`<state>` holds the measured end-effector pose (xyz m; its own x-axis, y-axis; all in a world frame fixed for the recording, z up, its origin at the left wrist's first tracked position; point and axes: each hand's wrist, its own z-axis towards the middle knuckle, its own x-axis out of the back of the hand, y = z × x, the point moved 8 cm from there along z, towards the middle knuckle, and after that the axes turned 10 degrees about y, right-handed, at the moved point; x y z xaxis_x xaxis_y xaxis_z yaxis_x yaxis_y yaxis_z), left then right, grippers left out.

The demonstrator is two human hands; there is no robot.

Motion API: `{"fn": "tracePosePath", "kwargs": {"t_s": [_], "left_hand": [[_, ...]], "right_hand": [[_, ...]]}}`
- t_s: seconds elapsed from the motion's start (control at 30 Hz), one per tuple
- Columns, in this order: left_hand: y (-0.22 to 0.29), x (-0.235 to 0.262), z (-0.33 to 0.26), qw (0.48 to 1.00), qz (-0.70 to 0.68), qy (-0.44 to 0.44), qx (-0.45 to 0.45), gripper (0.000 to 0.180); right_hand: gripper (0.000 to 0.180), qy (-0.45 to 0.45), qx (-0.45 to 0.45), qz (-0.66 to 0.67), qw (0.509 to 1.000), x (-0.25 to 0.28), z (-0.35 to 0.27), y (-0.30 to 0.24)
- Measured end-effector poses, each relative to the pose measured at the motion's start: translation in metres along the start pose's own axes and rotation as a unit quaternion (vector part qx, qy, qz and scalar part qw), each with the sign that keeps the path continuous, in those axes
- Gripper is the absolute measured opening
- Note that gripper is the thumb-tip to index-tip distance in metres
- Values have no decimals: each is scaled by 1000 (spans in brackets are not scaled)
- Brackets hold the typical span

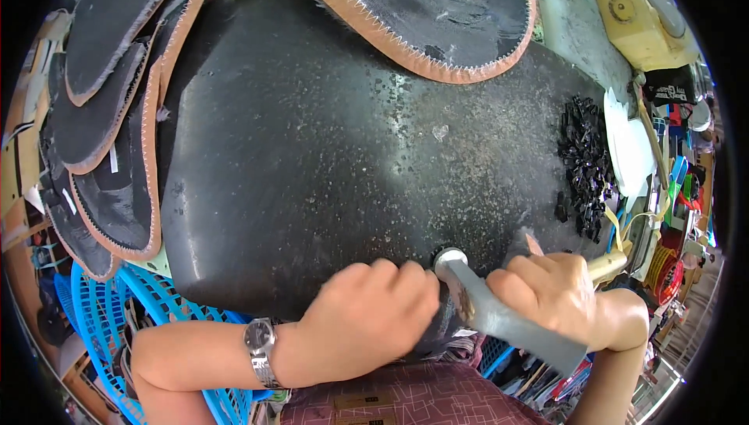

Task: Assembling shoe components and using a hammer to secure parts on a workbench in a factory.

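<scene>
My right hand (pixel 546 292) is closed around a hammer at the near edge of a black rubbery work surface (pixel 312 136). The grey metal hammer head (pixel 515 320) angles across in front of that hand, its round face close to my left knuckles. Most of the handle is hidden. Beside it, my left hand (pixel 374 308) is curled into a fist over the same edge; whatever its fingers grip is hidden. A large dark sole (pixel 452 11) with a tan, zigzag-stitched rim lies at the far side of the surface.
Several similar soles (pixel 117 199) are stacked at the left. A heap of small black pieces (pixel 585 167) lies at the right, beside white sheets (pixel 630 144). A yellowish plastic container (pixel 644 27) stands far right. Below left is a blue plastic basket (pixel 97 323).
</scene>
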<state>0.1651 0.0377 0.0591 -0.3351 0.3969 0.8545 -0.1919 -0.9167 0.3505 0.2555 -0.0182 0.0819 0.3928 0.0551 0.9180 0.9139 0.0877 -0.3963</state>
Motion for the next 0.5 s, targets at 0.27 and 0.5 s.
{"fn": "tracePosePath", "kwargs": {"t_s": [0.27, 0.5], "left_hand": [[-17, 3, 9, 946, -218, 135, 196, 28], [-21, -14, 41, 970, -221, -17, 104, 14]], "right_hand": [[16, 115, -219, 26, 969, 27, -35, 25], [13, 71, -211, 117, 968, 17, -66, -3]]}}
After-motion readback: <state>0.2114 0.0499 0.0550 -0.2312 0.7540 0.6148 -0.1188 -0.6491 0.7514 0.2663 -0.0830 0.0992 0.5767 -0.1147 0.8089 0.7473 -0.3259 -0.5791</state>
